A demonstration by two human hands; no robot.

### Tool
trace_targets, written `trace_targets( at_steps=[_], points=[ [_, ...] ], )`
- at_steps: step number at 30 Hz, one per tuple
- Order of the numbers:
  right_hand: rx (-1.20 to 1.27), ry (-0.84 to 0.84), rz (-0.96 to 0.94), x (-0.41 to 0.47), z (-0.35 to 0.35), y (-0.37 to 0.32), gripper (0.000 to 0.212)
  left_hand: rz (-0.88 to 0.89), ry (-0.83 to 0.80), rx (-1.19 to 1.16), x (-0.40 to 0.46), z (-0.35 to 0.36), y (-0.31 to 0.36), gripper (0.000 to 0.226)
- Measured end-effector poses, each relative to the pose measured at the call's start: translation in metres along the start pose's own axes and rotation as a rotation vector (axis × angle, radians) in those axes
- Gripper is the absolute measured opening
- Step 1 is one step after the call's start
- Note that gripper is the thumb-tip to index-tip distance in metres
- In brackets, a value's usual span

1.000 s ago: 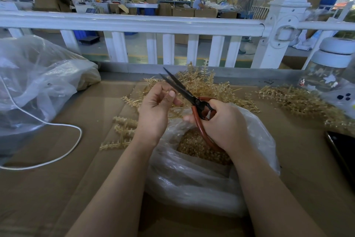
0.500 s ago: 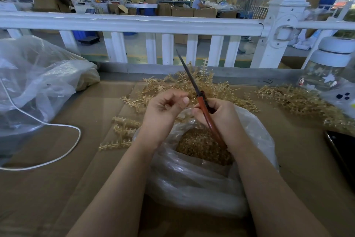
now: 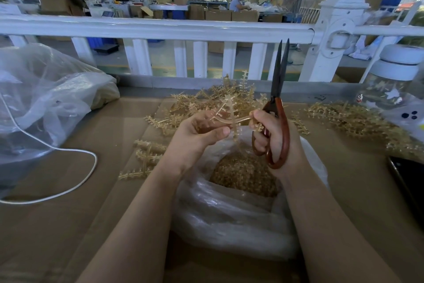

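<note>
- A person's left hand (image 3: 199, 136) pinches an amber, see-through plastic branch (image 3: 229, 112) between thumb and curled fingers, holding it up above the surface (image 3: 68, 225).
- The right hand (image 3: 273, 139) has its fingers curled through the red handles of a pair of scissors (image 3: 278, 97). The dark blades point straight up and lie almost together. The thumb and forefinger of this hand also touch the branch's right end.
- The branch hangs between both hands, directly over an open clear bag (image 3: 229, 218) of small cut amber pieces (image 3: 243, 172).
- Just behind the hands lies a loose pile of uncut branches (image 3: 202, 104); a second pile (image 3: 355, 120) is off to the right.
- A large crumpled plastic bag (image 3: 46, 99) and a white cable (image 3: 68, 191) lie at the left.
- A white-lidded jar (image 3: 394, 81) stands at the right, and a white railing (image 3: 160, 28) runs across behind.
</note>
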State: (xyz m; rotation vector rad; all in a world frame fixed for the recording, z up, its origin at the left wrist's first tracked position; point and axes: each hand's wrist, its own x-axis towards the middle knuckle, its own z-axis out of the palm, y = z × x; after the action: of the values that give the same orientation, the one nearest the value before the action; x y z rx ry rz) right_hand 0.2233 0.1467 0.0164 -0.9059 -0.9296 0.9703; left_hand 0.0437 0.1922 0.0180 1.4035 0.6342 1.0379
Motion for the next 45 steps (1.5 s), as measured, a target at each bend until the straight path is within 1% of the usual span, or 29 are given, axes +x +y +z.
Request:
trace_targets(
  at_steps=[1,2,3,6,8,10,11,13,15,18,20,22,25,27,29,33,36,39,41,45],
  points=[
    [-0.004,-0.001,0.003,0.0,0.0,0.0,0.045,-0.006,-0.01,0.016,-0.001,0.001,0.001,0.032],
    [-0.004,0.0,0.002,0.001,0.0,0.0,0.044,-0.022,-0.012,0.018,-0.001,0.002,0.002,0.032],
    [0.001,0.003,0.002,0.001,-0.001,0.001,0.04,-0.044,-0.012,-0.007,-0.001,0.002,0.003,0.037],
    [0.028,0.011,-0.002,0.001,0.0,0.001,0.032,-0.119,-0.009,-0.218,0.0,0.002,0.004,0.049],
    [0.051,0.008,-0.005,0.001,0.0,0.001,0.032,-0.159,-0.012,-0.29,0.0,0.001,0.004,0.045],
    [0.063,0.0,-0.005,0.0,0.0,0.001,0.034,-0.182,-0.056,-0.261,-0.001,0.002,0.003,0.033],
    [0.066,0.0,-0.004,0.001,0.0,0.0,0.033,-0.191,-0.078,-0.221,-0.001,0.003,0.003,0.031],
    [0.08,0.008,0.001,0.001,0.0,-0.001,0.032,-0.214,-0.099,-0.133,-0.003,0.006,0.002,0.036],
    [0.1,0.011,0.01,0.0,0.001,-0.002,0.034,-0.236,-0.11,-0.056,-0.003,0.009,0.002,0.035],
    [0.097,0.001,0.009,0.0,0.001,-0.002,0.035,-0.218,-0.132,-0.012,-0.002,0.013,0.003,0.024],
    [0.047,-0.01,-0.006,0.0,0.0,-0.002,0.035,-0.175,-0.121,0.002,-0.002,0.013,0.003,0.016],
    [0.001,-0.015,-0.028,-0.002,-0.001,-0.002,0.034,-0.122,-0.082,-0.005,-0.002,0.012,0.003,0.011],
    [-0.025,0.004,-0.034,-0.003,-0.001,-0.002,0.031,-0.028,-0.003,-0.083,-0.001,0.012,0.004,0.01],
    [-0.091,0.008,-0.05,-0.004,0.0,-0.002,0.035,0.034,0.082,-0.076,0.0,0.012,0.004,0.014],
    [-0.241,0.023,-0.095,-0.004,0.001,0.0,0.039,0.076,0.184,-0.075,0.001,0.011,0.004,0.017],
    [-0.575,0.037,-0.129,-0.002,0.005,0.009,0.022,0.117,0.293,-0.097,0.002,0.008,0.006,0.013],
    [-0.79,-0.004,-0.152,-0.003,0.005,0.014,0.022,0.13,0.31,-0.104,0.002,0.006,0.007,0.012],
    [-0.994,-0.006,-0.165,-0.005,0.005,0.016,0.034,0.148,0.296,-0.087,0.002,0.007,0.007,0.009],
    [-1.064,-0.008,-0.175,-0.006,0.006,0.016,0.043,0.167,0.272,-0.08,0.001,0.007,0.007,0.011],
    [-1.153,0.017,-0.23,-0.009,0.009,0.014,0.047,0.195,0.237,-0.059,0.0,0.007,0.008,0.021]
  ],
)
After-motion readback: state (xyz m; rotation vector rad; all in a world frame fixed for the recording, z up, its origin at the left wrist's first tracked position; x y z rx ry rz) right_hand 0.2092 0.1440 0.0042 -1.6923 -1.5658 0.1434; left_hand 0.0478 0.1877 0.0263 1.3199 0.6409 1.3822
